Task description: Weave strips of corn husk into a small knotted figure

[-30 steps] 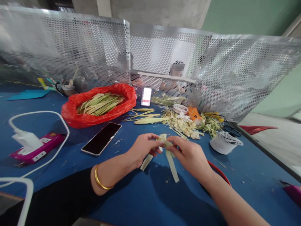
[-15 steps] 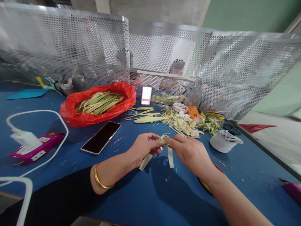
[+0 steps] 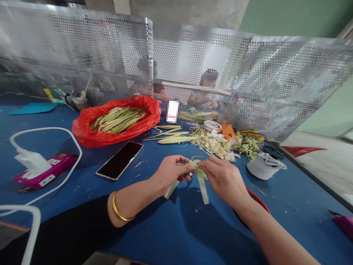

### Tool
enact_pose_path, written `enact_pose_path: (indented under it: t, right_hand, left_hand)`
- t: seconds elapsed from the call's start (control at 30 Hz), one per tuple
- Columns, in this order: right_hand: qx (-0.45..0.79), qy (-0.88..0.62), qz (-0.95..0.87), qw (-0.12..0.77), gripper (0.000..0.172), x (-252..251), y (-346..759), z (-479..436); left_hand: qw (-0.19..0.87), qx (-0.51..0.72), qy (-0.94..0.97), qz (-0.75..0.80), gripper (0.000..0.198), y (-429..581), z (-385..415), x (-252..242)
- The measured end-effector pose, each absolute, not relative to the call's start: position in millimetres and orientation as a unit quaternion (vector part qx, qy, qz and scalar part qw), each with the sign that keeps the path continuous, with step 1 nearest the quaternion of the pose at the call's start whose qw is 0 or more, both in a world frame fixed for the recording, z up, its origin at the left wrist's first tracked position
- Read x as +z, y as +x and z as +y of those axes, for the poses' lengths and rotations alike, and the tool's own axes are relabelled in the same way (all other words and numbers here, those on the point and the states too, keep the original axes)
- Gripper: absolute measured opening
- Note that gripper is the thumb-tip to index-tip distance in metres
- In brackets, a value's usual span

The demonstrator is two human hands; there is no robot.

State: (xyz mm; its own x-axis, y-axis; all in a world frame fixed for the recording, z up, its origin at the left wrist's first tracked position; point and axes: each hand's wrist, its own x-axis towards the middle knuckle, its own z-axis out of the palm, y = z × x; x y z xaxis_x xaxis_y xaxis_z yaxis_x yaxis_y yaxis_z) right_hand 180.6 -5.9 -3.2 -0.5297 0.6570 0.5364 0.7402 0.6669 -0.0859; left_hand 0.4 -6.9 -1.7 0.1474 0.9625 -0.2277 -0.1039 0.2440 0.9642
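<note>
Above the blue table (image 3: 176,228), both my hands pinch a pale green leaf strip (image 3: 199,173) folded into a small knot. My left hand (image 3: 168,173), with a gold bangle on the wrist, grips the knot's left side with closed fingers. My right hand (image 3: 224,178) pinches its right side. Two loose ends of the strip hang down toward the table, one to the left and a longer one in the middle.
A red bag of green leaf strips (image 3: 117,121) lies at the back left, a black phone (image 3: 120,161) in front of it. Leaf scraps (image 3: 215,143) and a white roll (image 3: 264,166) lie at the right. A pink power strip (image 3: 44,173) with white cable lies left. Perforated metal screen (image 3: 193,70) behind, people beyond it.
My hands stay together on the leaf strip and have worked the knot; the hanging middle end grew shorter, then longer again. Nothing else on the table has moved.
</note>
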Motion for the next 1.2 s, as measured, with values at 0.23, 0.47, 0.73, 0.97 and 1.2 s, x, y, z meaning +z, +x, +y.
enact_pose_path:
  t: [0.23, 0.47, 0.73, 0.97, 1.2]
  right_hand:
    - [-0.050, -0.417, -0.857, 0.299, 0.026, -3.3, 179.3, -7.5]
    - [-0.069, -0.403, -0.869, 0.278, 0.028, -4.8, 175.4, -11.4]
    - [-0.163, -0.398, -0.856, 0.286, 0.027, -9.2, 170.1, -14.4]
    - [-0.086, -0.405, -0.859, 0.300, 0.022, -11.7, 166.8, -15.2]
    - [0.081, -0.431, -0.827, 0.352, 0.018, -14.5, 165.8, -12.5]
  left_hand:
    - [0.622, 0.437, 0.436, 0.481, 0.020, 0.7, -8.3, -0.3]
    - [0.605, 0.444, 0.450, 0.484, 0.017, 2.9, -8.3, -5.7]
    - [0.586, 0.462, 0.449, 0.492, 0.016, 5.2, -10.6, -5.1]
    - [0.590, 0.451, 0.468, 0.479, 0.013, 6.0, -10.9, -8.3]
    - [0.550, 0.432, 0.520, 0.490, 0.005, 5.7, -11.8, -11.1]
